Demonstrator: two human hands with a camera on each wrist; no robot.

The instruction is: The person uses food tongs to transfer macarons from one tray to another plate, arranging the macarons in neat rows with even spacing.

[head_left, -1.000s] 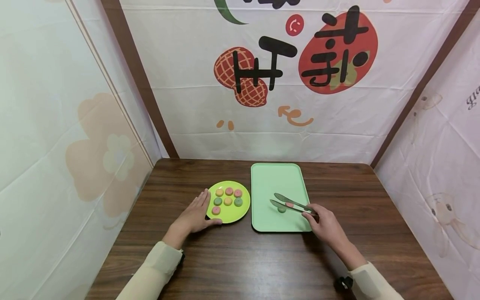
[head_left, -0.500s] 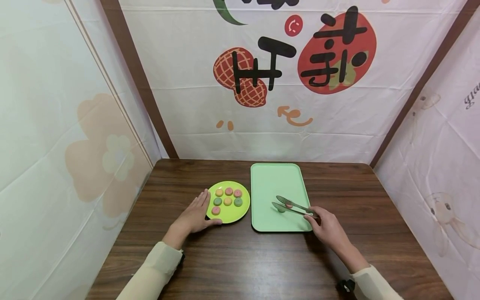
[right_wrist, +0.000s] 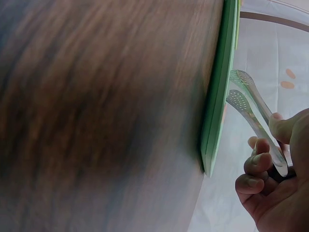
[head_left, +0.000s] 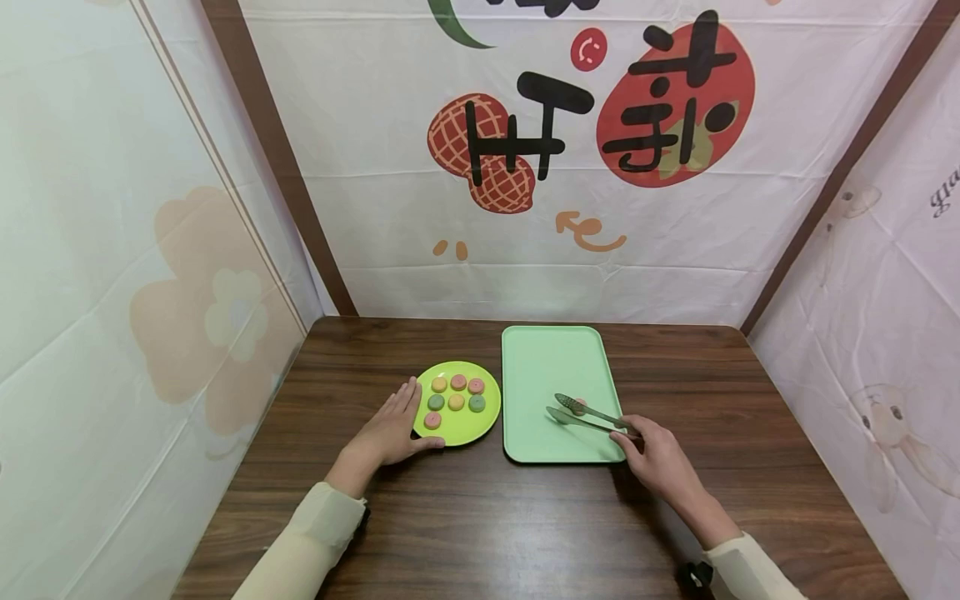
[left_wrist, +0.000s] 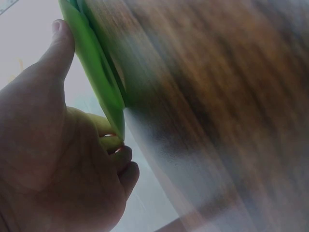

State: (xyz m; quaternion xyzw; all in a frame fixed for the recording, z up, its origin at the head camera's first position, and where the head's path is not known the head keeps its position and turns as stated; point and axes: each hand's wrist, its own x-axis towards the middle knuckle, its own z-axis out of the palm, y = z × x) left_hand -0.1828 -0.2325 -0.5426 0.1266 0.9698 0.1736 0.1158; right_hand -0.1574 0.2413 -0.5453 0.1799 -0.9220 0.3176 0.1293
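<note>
My left hand (head_left: 390,426) rests against the left rim of a yellow-green plate (head_left: 468,432), fingers straight and thumb along the near edge. Small round macaron-like sweets in pink, yellow and green lie on this plate, among them a pink macaron (head_left: 432,421). With my right hand (head_left: 654,454) I hold metal tongs (head_left: 600,426) by the handle end, over a pale green tray (head_left: 555,358). The tong arms stand apart. A pink macaron (head_left: 580,405) shows by the upper arm. Under the lower tip, a green macaron is mostly hidden. Perforated tong tips (right_wrist: 239,99) appear in the right wrist view.
Plate and tray stand side by side on a dark brown wooden table (head_left: 480,517), a narrow gap between them. Printed white cloth (head_left: 390,208) hangs behind the table and at both sides.
The tongs and right hand have shifted slightly right and toward me. The lower tong tip now covers most of the green macaron. My left hand and the plate stay put.
</note>
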